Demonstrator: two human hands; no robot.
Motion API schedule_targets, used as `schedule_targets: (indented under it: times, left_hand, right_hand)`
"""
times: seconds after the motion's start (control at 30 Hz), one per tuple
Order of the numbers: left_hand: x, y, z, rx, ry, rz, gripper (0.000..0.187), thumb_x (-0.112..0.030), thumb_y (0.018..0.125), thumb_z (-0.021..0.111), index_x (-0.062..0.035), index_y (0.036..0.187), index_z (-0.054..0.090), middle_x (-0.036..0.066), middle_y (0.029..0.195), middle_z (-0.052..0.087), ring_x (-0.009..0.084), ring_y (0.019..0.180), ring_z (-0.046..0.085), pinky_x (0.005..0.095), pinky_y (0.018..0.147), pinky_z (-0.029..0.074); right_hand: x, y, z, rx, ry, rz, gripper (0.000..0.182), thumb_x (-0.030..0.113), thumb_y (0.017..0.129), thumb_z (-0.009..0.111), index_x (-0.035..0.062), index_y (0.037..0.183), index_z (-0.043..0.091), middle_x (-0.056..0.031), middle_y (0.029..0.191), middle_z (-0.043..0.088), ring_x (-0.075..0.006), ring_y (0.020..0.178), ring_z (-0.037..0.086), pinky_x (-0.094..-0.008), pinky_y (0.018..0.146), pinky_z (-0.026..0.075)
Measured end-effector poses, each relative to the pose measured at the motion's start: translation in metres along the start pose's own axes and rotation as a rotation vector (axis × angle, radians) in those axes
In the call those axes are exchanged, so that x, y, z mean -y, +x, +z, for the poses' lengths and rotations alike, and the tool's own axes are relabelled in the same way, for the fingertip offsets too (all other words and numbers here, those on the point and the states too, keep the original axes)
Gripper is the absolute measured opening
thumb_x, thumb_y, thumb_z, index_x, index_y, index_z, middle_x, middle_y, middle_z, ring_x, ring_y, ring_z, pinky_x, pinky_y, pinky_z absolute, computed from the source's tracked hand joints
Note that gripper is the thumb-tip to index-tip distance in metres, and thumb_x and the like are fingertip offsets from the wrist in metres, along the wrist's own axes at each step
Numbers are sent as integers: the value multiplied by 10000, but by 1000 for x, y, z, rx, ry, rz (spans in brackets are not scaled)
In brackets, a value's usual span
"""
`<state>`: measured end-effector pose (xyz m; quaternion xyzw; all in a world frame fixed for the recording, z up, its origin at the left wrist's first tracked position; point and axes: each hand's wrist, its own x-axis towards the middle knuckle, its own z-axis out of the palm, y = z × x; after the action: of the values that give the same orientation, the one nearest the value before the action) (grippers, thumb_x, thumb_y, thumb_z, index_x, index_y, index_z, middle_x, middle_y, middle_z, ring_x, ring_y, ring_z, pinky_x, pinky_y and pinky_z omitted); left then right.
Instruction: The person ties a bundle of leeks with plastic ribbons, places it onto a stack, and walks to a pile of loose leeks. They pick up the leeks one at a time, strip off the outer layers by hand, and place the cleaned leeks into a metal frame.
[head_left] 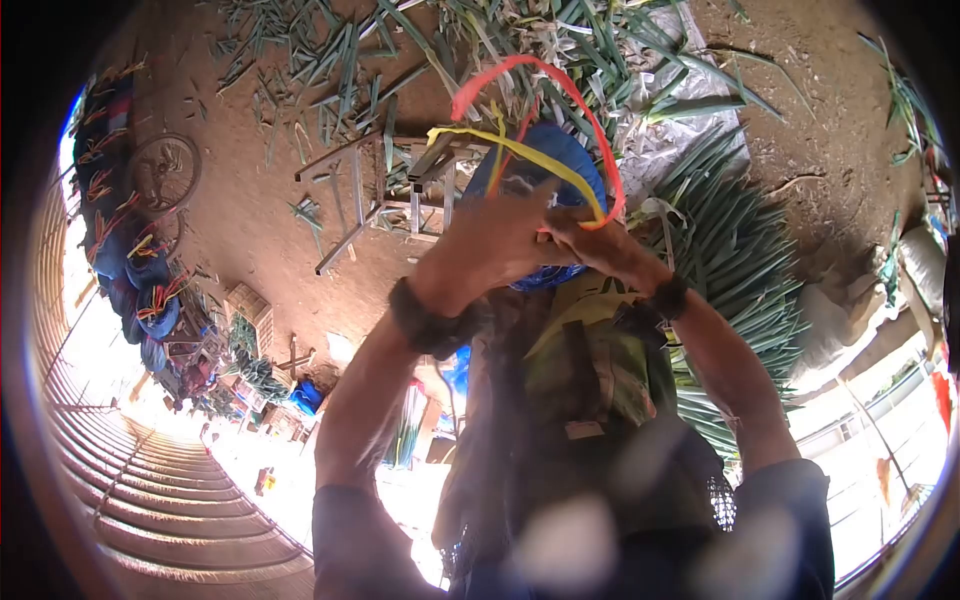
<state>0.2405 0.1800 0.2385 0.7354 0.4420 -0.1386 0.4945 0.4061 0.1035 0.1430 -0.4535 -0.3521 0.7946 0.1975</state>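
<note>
My left hand and my right hand are together in front of my body, with their fingers closed over the ends of a red strip and a yellow strip. Both strips loop loosely out beyond the fingers. Right behind the hands is a rounded blue bundle, partly hidden by them. What lies between the fingertips is mostly covered. Dark bands circle both wrists.
A large pile of long green leaves lies at the right, beside a grey plastic sheet. Cut leaves litter the ground ahead. A metal frame stands left of the hands. Blue bundles and a bicycle are farther left.
</note>
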Motion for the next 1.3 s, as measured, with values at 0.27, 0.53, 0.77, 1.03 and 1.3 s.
schedule_targets:
  times: [0.27, 0.53, 0.77, 1.03, 1.3]
  left_hand:
    - [51, -44, 122, -74, 172, 92, 118, -112, 798, 596, -18, 867, 587, 138, 663, 621, 361, 679, 655, 446, 598, 531]
    - [26, -34, 121, -33, 190, 46, 248, -85, 762, 618, 19, 983, 576, 170, 768, 637, 358, 741, 652, 454, 634, 522]
    - [28, -10, 23, -274, 208, -134, 255, -109, 766, 652, -75, 1017, 622, 148, 906, 647, 338, 865, 645, 434, 707, 517]
    - [60, 29, 17, -52, 33, 271, 232, -114, 780, 698, -98, 1007, 656, 114, 934, 627, 333, 895, 625, 427, 728, 489]
    - [135, -26, 11, -61, 435, -428, 166, -217, 811, 652, -59, 772, 687, 186, 743, 653, 357, 723, 659, 459, 615, 498]
  right_hand:
    - [25, 9, -8, 131, 210, 105, 636, 493, 1026, 371, -30, 850, 688, -28, 541, 547, -97, 509, 470, -262, 684, 460]
    - [23, 3, -22, 172, 237, 136, 467, 360, 1025, 435, -58, 1163, 594, -97, 860, 682, -162, 660, 631, -330, 696, 517]
    - [6, -3, -11, -62, -377, -363, 236, 101, 908, 546, -8, 1110, 602, -145, 869, 666, -284, 686, 653, -377, 630, 509]
    - [20, -10, -15, 29, 26, 42, 215, 40, 873, 537, 5, 1066, 626, -122, 894, 668, -288, 763, 653, -377, 693, 513]
    - [-32, -29, -24, -547, -365, -189, 231, 122, 953, 443, 11, 1087, 595, -126, 1022, 658, -328, 901, 648, -406, 810, 505]
